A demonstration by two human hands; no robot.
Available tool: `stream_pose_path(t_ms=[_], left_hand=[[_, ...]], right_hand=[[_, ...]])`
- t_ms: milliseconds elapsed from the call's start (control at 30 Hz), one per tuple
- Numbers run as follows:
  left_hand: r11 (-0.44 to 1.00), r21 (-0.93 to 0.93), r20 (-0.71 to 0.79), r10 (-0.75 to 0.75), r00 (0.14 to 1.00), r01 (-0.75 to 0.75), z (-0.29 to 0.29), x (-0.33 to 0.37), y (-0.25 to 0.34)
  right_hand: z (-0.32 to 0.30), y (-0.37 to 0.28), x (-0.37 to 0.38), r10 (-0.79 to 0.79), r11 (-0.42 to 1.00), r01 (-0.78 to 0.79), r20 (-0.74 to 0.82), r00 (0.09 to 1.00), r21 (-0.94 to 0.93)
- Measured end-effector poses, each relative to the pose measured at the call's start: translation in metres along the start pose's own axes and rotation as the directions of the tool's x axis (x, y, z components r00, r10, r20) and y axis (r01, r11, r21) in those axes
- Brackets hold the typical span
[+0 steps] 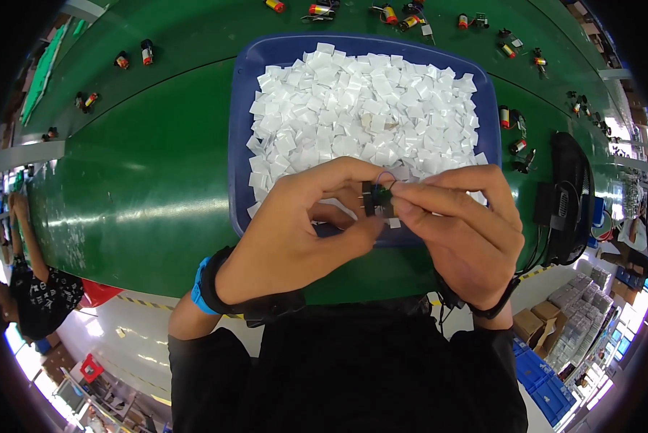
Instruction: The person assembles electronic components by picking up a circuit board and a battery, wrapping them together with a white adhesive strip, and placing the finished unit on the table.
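Observation:
Over the near edge of the blue tray point(235, 151), my two hands meet on one small black part with thin wires point(369, 199). My left hand point(288, 216) pinches it between thumb and forefinger. The fingertips of my right hand point(475, 231) are closed at its other side, where a thin dark wire loops upward. Fingers cover much of the part, so its exact kind is hard to make out. Beneath and beyond the hands, the tray holds a heap of small white square pieces point(360, 101).
Small red-and-yellow cylinders with wires and black parts, such as one cylinder point(504, 117), are scattered along the green table point(143, 166). A black object with cables point(571, 198) stands at the right edge. Another person point(35, 289) is at the far left.

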State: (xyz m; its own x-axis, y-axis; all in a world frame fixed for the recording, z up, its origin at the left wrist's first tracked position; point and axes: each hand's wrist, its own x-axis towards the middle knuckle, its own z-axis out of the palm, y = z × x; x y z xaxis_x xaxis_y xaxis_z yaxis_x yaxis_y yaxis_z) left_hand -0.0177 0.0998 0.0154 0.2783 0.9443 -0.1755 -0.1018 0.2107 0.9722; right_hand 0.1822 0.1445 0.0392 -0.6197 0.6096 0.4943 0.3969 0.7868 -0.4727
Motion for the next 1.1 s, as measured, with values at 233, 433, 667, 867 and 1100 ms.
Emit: stream_pose_path(t_ms=[233, 433, 667, 867, 1100], left_hand=[[0.994, -0.106, -0.026, 0.038, 0.999, -0.041, -0.002, 0.006, 0.003], [0.961, -0.168, -0.053, 0.214, 0.975, -0.220, -0.002, 0.001, -0.002], [0.896, 0.249, -0.038, 0.389, 0.921, -0.368, -0.002, 0.004, 0.002], [0.668, 0.542, 0.006, 0.603, 0.798, -0.509, 0.006, 0.003, 0.005], [0.552, 0.655, 0.041, 0.655, 0.754, -0.516, 0.005, 0.000, 0.000]], right_hand=[[0.000, -0.001, 0.009, -0.042, 0.998, 0.034, -0.156, 0.987, -0.051], [-0.012, -0.005, -0.008, 0.312, 0.904, -0.296, -0.002, 0.950, 0.308], [0.001, -0.007, -0.013, 0.395, 0.811, -0.337, -0.022, 0.918, 0.479], [0.015, -0.014, -0.018, 0.510, 0.618, -0.315, -0.063, 0.858, 0.720], [0.025, -0.013, -0.019, 0.527, 0.537, -0.300, -0.035, 0.849, 0.789]])
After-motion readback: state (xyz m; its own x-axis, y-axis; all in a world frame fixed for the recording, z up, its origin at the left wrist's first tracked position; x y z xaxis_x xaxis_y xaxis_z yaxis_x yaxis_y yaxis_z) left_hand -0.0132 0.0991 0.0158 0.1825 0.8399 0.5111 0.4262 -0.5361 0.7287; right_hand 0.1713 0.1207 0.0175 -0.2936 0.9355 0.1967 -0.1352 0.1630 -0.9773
